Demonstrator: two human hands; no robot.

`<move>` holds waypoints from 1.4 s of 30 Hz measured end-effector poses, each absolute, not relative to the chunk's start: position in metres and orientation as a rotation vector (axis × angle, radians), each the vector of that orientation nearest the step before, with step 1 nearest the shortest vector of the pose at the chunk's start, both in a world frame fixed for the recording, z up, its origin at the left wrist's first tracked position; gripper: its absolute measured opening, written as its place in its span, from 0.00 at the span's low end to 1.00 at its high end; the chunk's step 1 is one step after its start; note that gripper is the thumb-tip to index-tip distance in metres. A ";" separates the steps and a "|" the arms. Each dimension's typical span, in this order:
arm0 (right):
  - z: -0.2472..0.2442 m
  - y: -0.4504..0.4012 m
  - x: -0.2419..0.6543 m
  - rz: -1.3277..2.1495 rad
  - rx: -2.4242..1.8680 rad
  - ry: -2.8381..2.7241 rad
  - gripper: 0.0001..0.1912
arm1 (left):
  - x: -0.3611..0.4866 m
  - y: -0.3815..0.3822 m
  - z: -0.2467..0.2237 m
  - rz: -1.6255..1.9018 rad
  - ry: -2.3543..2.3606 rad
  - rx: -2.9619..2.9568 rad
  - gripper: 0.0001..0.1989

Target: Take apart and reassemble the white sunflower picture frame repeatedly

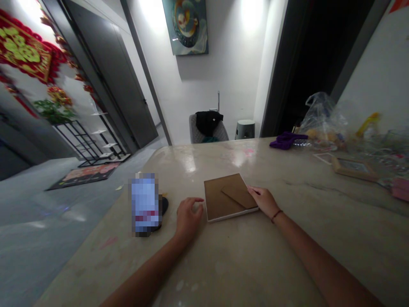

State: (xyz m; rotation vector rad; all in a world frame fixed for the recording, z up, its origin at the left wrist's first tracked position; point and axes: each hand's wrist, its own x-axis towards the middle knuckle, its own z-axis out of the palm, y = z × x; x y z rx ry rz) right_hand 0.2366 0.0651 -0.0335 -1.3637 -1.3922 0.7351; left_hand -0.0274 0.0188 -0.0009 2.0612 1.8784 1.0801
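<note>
A square picture frame [220, 204] lies back side up on the marble table, with a brown backing, a white edge and a slanted support flap. My right hand [263, 200] holds the frame's right edge between thumb and fingers. At the frame's left edge is my left hand [189, 216], its thumb and fingers curved and apart, with nothing between them. Whether its fingertip touches the edge is too small to tell.
A blurred phone-like screen [145, 204] stands at the table's left. Purple cloth [287, 140], a clear plastic bag [324, 121] and a wooden frame [354, 169] lie at the back right. Beyond the table stands a chair [194, 128] with black clothing.
</note>
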 end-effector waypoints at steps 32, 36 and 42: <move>-0.026 0.031 0.188 -0.056 -1.333 -1.889 0.18 | -0.029 0.026 0.009 1.190 1.586 1.446 0.22; -0.026 0.033 0.190 -0.026 -1.273 -1.893 0.19 | -0.031 0.024 0.010 1.202 1.574 1.331 0.26; -0.029 0.039 0.192 0.083 -1.240 -1.915 0.18 | -0.033 0.027 0.005 1.173 1.540 1.183 0.29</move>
